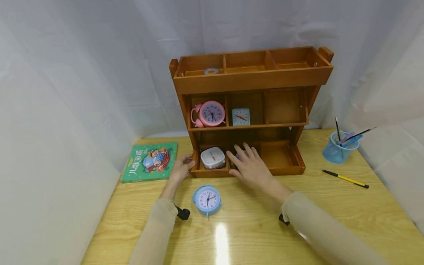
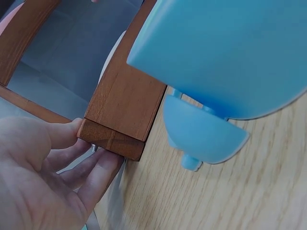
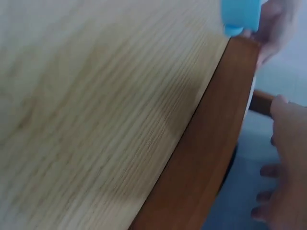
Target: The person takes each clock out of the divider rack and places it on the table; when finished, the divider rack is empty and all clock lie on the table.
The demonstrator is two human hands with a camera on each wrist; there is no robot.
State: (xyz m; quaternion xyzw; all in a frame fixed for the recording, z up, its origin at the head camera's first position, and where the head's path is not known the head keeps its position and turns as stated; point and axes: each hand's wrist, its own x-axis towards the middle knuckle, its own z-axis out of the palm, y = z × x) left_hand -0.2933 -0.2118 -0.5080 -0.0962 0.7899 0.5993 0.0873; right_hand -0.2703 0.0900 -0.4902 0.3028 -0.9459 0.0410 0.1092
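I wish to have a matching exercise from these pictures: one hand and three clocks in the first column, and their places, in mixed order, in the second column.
Things
1. left hand
2. white clock
3. pink alarm clock
4. blue alarm clock

Places
A. in the middle row, left compartment
B. on the table, in front of the wooden shelf
C. gripping the lower left corner of the wooden shelf
D. in the bottom row, left compartment

Pairs: 1-C, 2-D, 3-A, 4-B
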